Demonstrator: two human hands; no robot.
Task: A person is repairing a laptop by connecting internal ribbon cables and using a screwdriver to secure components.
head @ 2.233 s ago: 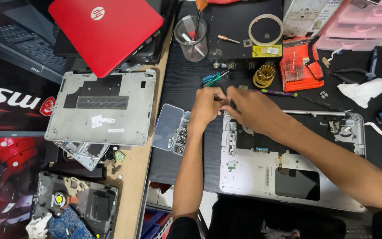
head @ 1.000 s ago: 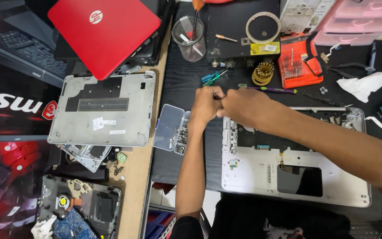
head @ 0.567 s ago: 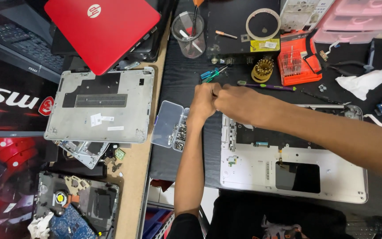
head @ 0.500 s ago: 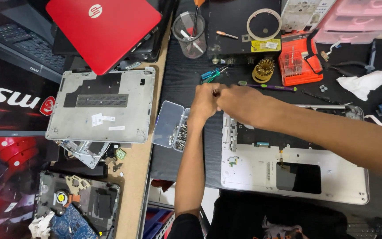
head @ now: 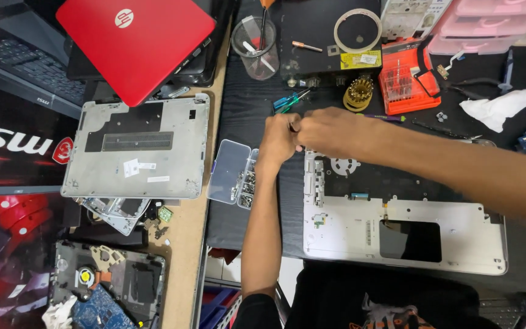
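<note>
My left hand (head: 278, 141) and my right hand (head: 331, 131) are pressed together, fingers curled, just above the top left corner of a white laptop palmrest shell (head: 348, 228) lying open side up on the black table. A small dark item (head: 291, 126) shows between the fingertips of both hands; what it is cannot be told. A teal-handled screwdriver (head: 288, 101) lies just beyond the hands. A clear box of screws (head: 234, 172) sits right beside my left wrist.
A grey laptop bottom cover (head: 138, 149) and a red laptop (head: 138, 42) lie at the left. At the back stand a clear cup with tools (head: 254, 40), a tape roll (head: 358, 29), an orange bit case (head: 404, 82), pink drawers (head: 494, 24) and a white tissue (head: 495, 109).
Both hands have stayed pinched together at the shell's top left corner, shifting only slightly. The view has drifted a little.
</note>
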